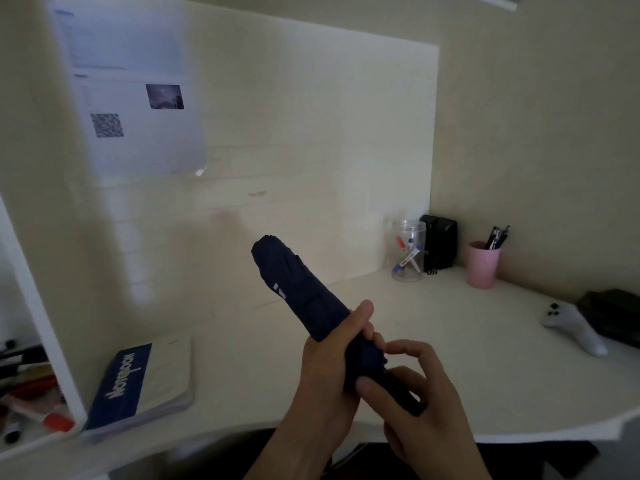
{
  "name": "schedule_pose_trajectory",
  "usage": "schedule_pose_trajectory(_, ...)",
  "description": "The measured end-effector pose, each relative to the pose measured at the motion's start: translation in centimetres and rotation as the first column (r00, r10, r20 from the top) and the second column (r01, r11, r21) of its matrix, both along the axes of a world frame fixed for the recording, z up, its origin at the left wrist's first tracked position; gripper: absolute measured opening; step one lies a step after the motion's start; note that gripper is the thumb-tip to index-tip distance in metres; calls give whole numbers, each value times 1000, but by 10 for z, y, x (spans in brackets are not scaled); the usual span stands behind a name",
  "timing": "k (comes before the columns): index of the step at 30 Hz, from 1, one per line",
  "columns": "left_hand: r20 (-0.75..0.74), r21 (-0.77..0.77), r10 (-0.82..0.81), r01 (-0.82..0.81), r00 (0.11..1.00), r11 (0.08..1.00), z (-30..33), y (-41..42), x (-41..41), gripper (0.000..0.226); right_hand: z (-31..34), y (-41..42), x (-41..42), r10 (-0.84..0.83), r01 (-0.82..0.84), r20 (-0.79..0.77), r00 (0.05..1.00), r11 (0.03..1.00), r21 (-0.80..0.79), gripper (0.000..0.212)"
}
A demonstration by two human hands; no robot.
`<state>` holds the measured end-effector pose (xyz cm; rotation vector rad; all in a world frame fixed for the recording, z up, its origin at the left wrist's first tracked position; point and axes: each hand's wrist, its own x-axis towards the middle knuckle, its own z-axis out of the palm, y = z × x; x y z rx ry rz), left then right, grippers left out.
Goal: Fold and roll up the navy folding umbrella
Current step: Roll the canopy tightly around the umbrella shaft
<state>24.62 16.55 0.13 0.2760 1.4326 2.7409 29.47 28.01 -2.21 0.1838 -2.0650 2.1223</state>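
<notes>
The navy folding umbrella [294,284] is rolled into a tight bundle and held above the white desk [450,358], its top pointing up and to the left. My left hand [329,362] grips it around the lower part of the canopy, thumb up along the fabric. My right hand [415,393] holds the dark handle end just below, thumb pressed on it and fingers curled around it. The handle is mostly hidden by both hands.
A blue and white notebook [138,386] lies at the desk's left front. At the back right stand a clear jar of markers [408,252], a black box [438,240] and a pink pen cup [483,263]. A white game controller [571,329] lies far right.
</notes>
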Motion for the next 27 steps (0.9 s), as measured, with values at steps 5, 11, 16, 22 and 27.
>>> schedule_pose_trajectory(5, 118, -106, -60, 72, 991, 992, 5, -39, 25, 91, 29, 40, 36, 221, -158, 253, 942, 956, -246, 43)
schedule_pose_trajectory(11, 69, -45, 122, -119, 990, 992, 2, -60, 24, 67, 54, 63, 67, 93, -165, 413, 906, 976, 140, 48)
schedule_pose_trajectory(16, 118, -98, 225, -214, 967, 972, -18, -7, 20, 45, 42, 86, 94, -363, 290, -76, 929, 583, 759, 68)
schedule_pose_trajectory(22, 174, -87, 3, 13, 985, 996, -11, 122, 28, 55, 14, 162, 111, -279, 488, -473, 836, -16, 873, 87)
schedule_pose_trajectory(27, -141, -483, -182, 92, 973, 871, -20, 233, 34, 56, -7, 275, 139, -469, 483, -388, 793, 97, 870, 69)
